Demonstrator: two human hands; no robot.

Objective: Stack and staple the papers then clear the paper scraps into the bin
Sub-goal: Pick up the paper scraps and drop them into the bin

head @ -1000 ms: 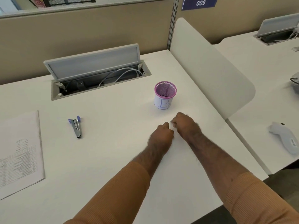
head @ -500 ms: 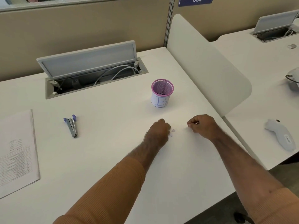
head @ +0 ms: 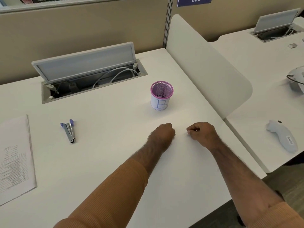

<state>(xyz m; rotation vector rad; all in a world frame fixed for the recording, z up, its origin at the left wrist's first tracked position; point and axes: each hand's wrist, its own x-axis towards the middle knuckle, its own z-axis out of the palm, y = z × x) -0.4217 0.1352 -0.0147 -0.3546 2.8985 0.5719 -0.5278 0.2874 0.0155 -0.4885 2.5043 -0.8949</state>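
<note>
My left hand point(head: 162, 134) rests on the white desk point(head: 107, 153) as a closed fist, and whatever is inside it is hidden. My right hand point(head: 203, 134) lies a short way to its right, fingers curled, pinching a tiny white paper scrap point(head: 188, 132) at its fingertips. The bin point(head: 162, 96), a purple mesh cup with a white label marked "B", stands just beyond both hands with a few scraps inside. A purple and silver stapler point(head: 69, 131) lies to the left. The stack of printed papers point(head: 14, 158) sits at the desk's left edge.
An open cable hatch point(head: 92, 76) with white cables is set into the back of the desk. A white divider panel point(head: 205, 63) borders the right side. On the neighbouring desk lies a white handheld device point(head: 282, 135). The desk's front edge runs close on the right.
My hands, touching a second ago, have moved apart. The right hand slid right with a scrap. A scrap seen beside my left hand half a second ago no longer shows.
</note>
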